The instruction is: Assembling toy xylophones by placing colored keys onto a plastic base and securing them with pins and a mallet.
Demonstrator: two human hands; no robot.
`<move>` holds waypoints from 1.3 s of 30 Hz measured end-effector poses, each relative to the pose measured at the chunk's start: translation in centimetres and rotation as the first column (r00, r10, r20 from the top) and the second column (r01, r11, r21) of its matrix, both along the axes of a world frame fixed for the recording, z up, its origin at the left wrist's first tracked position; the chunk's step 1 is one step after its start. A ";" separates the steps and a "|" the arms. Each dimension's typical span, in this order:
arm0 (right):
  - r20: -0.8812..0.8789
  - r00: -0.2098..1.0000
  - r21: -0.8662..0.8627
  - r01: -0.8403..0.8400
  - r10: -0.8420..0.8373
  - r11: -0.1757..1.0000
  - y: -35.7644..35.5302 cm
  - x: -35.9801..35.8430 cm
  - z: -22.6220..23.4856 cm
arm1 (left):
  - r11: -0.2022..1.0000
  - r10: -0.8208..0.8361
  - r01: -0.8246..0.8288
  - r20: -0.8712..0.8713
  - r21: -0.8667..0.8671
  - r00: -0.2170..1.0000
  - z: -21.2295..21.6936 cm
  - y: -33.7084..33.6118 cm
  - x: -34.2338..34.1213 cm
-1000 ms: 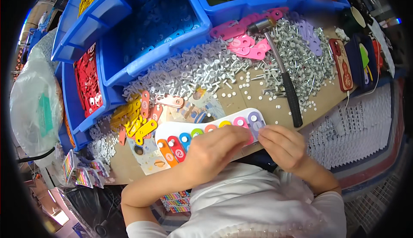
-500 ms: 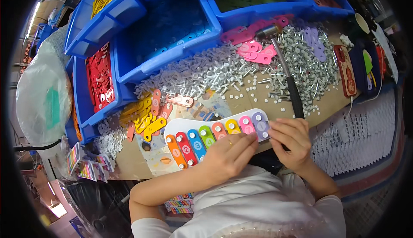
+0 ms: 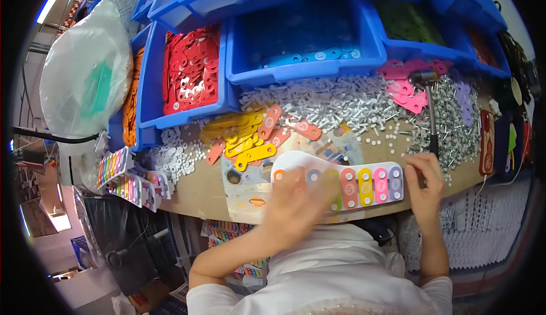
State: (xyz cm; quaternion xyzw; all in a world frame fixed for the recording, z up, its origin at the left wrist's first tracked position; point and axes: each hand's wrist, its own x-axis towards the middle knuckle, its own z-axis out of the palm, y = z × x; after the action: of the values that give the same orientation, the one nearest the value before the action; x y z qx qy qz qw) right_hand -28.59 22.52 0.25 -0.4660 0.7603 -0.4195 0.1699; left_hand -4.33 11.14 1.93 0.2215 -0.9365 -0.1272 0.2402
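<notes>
Head: brown table (image 3: 190, 198) bears xylophone (image 3: 348, 187); blue bins (image 3: 310, 74) behind; bag (image 3: 65, 87) left.

The brown tabletop (image 3: 193, 196) bears fasteners (image 3: 446, 130) and a xylophone (image 3: 364, 187).

One left hand (image 3: 298, 204), one right hand (image 3: 427, 184); one large white xylophone base (image 3: 300, 159) with four bars (image 3: 365, 187) unobscured; one hammer (image 3: 431, 109); one phone (image 3: 487, 138); screws (image 3: 455, 141) too many to count.

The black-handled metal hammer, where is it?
In the head view's right half, the hammer lies with silver metal pins on both sides, just beyond the right hand.
</notes>
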 end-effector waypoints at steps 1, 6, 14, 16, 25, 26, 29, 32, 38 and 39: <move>0.000 1.000 0.010 0.015 -0.015 1.000 0.0 -0.2 0.0 | 0.988 0.146 -0.145 -0.033 0.043 0.989 0.5 -1.6 1.1; -0.067 0.997 0.006 0.031 -0.030 1.000 -1.2 0.2 0.7 | 0.334 0.320 -0.247 0.137 0.909 0.937 0.1 -5.0 4.8; -0.453 0.864 -0.007 0.244 -0.220 0.970 -4.9 -3.9 0.0 | -0.050 0.220 -0.364 0.366 0.930 0.904 -0.9 -7.7 5.1; -0.512 0.835 -0.006 0.233 -0.203 0.973 -6.1 -5.3 -0.4 | -0.015 0.206 -0.358 0.353 0.934 0.913 -1.3 -7.9 4.8; -0.640 0.768 0.064 0.076 -0.017 0.995 -6.4 -6.9 0.1 | 0.088 0.243 -0.314 0.285 0.945 0.927 -2.7 -7.5 5.0; -0.615 0.788 0.015 0.065 -0.042 0.998 -5.6 -6.0 1.5 | 0.086 0.246 -0.304 0.275 0.949 0.930 -2.8 -7.3 5.0; -0.085 0.996 0.226 0.047 -0.028 0.973 -1.6 -2.0 6.0 | 0.157 0.296 -0.164 0.112 0.974 0.949 -2.1 -5.9 5.6; 0.518 0.855 0.309 -0.181 -0.006 0.934 3.0 0.1 5.4 | 0.145 0.391 -0.142 0.075 0.979 0.917 -1.7 -5.2 5.4; 0.354 0.935 0.247 -0.121 0.027 0.961 4.5 2.0 6.5 | 0.248 0.319 -0.191 0.106 0.950 0.942 -2.3 -5.3 5.2; 0.346 0.938 0.408 -0.145 -0.006 0.901 3.8 1.9 6.6 | 0.253 0.318 -0.188 0.102 0.949 0.942 -2.0 -5.2 5.0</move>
State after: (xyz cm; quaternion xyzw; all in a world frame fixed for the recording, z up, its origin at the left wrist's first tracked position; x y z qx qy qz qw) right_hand -26.65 26.33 6.80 -0.3655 0.7754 -0.3098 0.4114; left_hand 0.66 5.89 -0.03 0.4598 -0.6156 -0.6265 0.1311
